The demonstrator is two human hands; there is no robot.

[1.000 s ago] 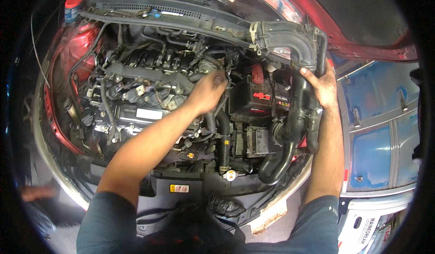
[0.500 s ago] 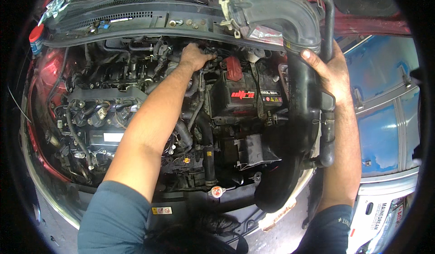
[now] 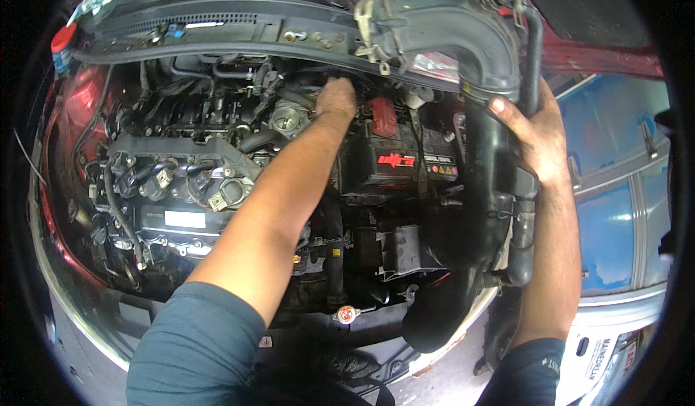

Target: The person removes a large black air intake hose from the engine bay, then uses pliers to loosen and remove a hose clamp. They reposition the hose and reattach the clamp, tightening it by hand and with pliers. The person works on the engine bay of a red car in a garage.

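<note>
My right hand (image 3: 541, 136) is wrapped round a large black air intake duct (image 3: 483, 145), its thumb across the front. The duct stands upright above the right side of the engine bay; its ribbed elbow with an open mouth points left at the top, and a thinner hose (image 3: 534, 51) runs alongside. My left hand (image 3: 337, 100) reaches to the back of the engine bay, fingers curled down among hoses and cables; what they grip is hidden. Beside that hand lies the round metal throttle body (image 3: 288, 118). Right of it sits a black car battery (image 3: 394, 163) with a red terminal cover (image 3: 383, 116).
The engine (image 3: 181, 196) with its coils fills the left. A radiator cap (image 3: 346, 315) is at the front. A red-capped bottle (image 3: 64, 47) and small loose parts (image 3: 293, 36) rest along the cowl. At the right stands a blue and white vehicle panel (image 3: 615, 189).
My left hand has shifted right, toward the red terminal cover, and its fingers have curled down. The throttle body has come into sight. My right hand still holds the duct.
</note>
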